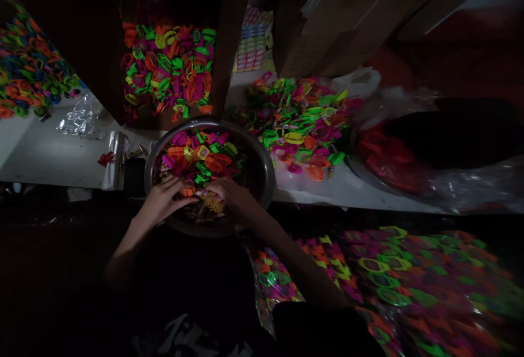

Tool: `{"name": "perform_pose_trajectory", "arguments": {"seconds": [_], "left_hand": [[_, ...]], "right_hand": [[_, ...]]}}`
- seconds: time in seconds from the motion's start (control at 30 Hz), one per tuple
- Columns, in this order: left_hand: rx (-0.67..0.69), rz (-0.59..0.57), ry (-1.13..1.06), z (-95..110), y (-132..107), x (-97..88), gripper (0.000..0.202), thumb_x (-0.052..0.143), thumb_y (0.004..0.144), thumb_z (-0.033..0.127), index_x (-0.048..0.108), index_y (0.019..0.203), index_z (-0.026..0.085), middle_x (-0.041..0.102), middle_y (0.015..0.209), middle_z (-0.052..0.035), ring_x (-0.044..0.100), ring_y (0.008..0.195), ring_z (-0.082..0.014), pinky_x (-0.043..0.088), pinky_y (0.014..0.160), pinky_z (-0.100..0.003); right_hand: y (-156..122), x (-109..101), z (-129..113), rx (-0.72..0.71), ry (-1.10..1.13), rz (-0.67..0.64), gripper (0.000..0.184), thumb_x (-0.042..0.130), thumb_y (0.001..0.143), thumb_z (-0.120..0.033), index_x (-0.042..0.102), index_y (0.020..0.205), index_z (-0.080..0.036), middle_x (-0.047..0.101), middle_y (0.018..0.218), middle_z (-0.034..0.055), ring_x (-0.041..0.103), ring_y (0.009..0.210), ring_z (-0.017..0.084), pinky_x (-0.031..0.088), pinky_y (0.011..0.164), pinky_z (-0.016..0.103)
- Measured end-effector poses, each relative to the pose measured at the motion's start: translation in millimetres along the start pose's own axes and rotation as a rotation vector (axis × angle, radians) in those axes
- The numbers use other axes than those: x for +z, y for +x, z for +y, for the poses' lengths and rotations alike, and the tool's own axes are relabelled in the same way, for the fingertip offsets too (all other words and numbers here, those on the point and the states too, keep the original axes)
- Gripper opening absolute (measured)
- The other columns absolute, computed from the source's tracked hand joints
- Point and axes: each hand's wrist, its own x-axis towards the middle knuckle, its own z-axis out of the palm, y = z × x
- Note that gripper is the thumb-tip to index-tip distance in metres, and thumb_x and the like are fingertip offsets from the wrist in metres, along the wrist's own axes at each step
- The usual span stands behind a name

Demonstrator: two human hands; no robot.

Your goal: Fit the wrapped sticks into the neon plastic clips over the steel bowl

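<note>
A round metal basin [268,174] stands in front of me, its upper part heaped with bright plastic toy watches [203,153] in orange, pink, green and yellow. Small wrapped pieces [212,202], yellowish and candy-like, lie in its near part. Over the near left of the basin, my left hand [166,198] is closed with its fingertips on a small orange toy watch [188,191]. My right hand [231,194] is curled just above the wrapped pieces, fingertips close to the left ones. What its fingers hold is hidden in the dim light.
A cardboard box [167,73] full of toy watches stands behind the basin. Another loose pile [303,117] lies to the right, near a basin with red plastic [385,152]. Clear bags [82,117] are at left. Packed rows of watches [409,269] lie below the table edge at right.
</note>
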Motion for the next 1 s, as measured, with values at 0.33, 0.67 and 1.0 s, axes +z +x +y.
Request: {"name": "perform_pose_trajectory", "arguments": {"seconds": [0.33,0.67,1.0], "left_hand": [[-0.038,-0.027,-0.042,3.6,0.0,3.8,0.024,0.059,0.084,0.038,0.058,0.095,0.017,0.064,0.090,-0.0045,0.061,0.088,-0.0178,0.051,0.076,-0.031],[-0.010,0.003,-0.003,0.5,-6.6,14.1,0.015,0.054,0.089,0.031,0.057,0.096,0.018,0.063,0.088,-0.0035,0.059,0.084,-0.0156,0.050,0.076,-0.029],[-0.220,-0.246,-0.128,-11.8,-9.9,0.3,0.029,0.054,0.086,0.045,0.058,0.102,0.022,0.065,0.101,-0.0025,0.063,0.093,-0.0172,0.051,0.080,-0.030]], "right_hand": [[-0.2,2.7,2.3,-0.018,0.098,0.062,0.038,0.046,0.076,-0.006,0.050,0.112,-0.016,0.059,0.105,0.0123,0.053,0.101,0.022,0.047,0.085,0.038],[2.3,-3.2,-9.2,0.166,0.181,0.075,0.042,0.048,0.069,-0.004,0.051,0.110,-0.016,0.058,0.103,0.0118,0.055,0.100,0.021,0.047,0.083,0.034],[-2.3,-10.3,8.9,0.230,0.352,-0.239,0.024,0.051,0.075,-0.007,0.058,0.095,-0.017,0.064,0.094,0.0060,0.060,0.085,0.016,0.049,0.077,0.029]]}}
